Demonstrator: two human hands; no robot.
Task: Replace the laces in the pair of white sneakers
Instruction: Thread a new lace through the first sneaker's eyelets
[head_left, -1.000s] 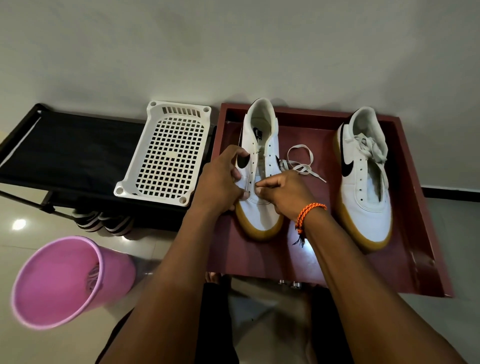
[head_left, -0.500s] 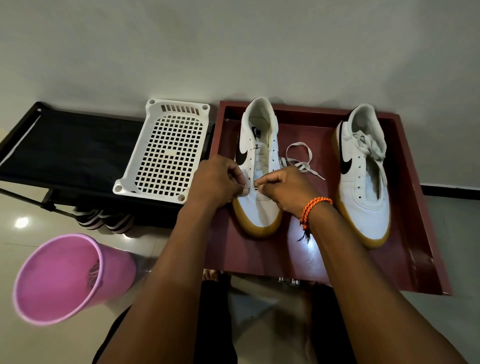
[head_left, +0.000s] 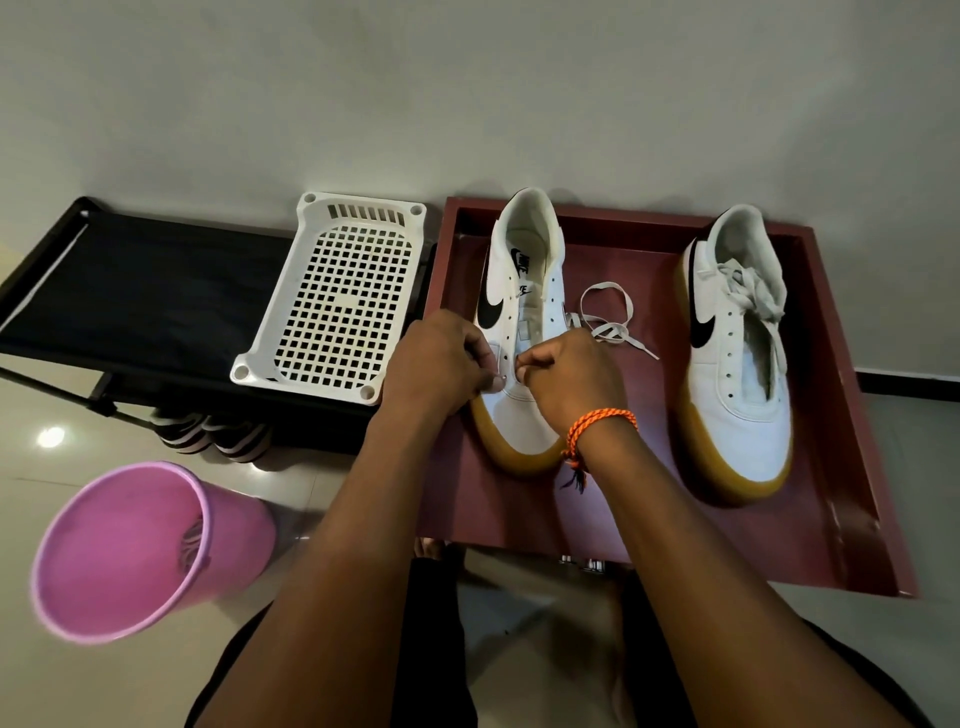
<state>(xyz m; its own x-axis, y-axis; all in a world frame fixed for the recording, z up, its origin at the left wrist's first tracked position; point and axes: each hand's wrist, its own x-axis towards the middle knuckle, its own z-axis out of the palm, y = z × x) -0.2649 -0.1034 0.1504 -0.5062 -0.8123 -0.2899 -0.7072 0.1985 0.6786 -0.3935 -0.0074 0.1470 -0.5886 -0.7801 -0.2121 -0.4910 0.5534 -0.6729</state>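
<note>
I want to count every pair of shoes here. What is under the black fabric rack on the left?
Under the black fabric rack, two striped shoe soles poke out on the floor. Their uppers are hidden by the rack and the white plastic basket.

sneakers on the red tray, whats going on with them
A person is lacing the left sneaker on the red tray. Both hands work at its lowest eyelets near the toe: the left hand and right hand each pinch at the lace there with curled fingers. The rest of that lace lies looped on the tray beside the shoe. The right sneaker stands untouched, its lace bunched loosely near the top.
</note>
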